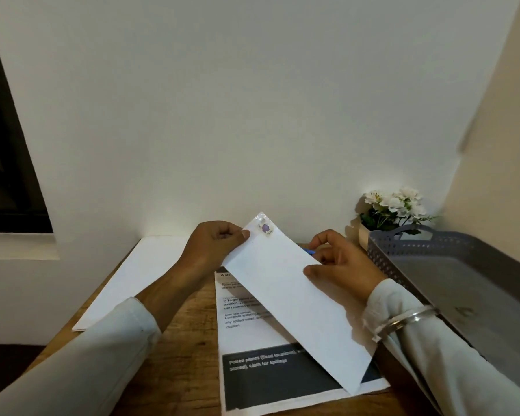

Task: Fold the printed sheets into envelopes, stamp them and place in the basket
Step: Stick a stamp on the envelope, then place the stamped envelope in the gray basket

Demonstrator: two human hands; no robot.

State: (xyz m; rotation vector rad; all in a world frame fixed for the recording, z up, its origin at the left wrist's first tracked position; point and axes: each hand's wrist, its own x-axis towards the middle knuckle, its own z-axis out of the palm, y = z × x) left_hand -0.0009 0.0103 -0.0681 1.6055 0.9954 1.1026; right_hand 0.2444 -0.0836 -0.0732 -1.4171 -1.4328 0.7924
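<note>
Leftmost, a blank stack (132,277) lies on the table (186,355) at 9 o'clock from the envelope (291,298). Left hand (213,244) has its grip closed on the envelope's top edge, thumb beside the purple stamp (265,228). Printed sheets (267,382) lie under the raised envelope. Right hand (339,265) pinches its 3 o'clock edge. At 2 o'clock stand flowers (394,205); the grey basket (463,280) sits farthest right.
</note>
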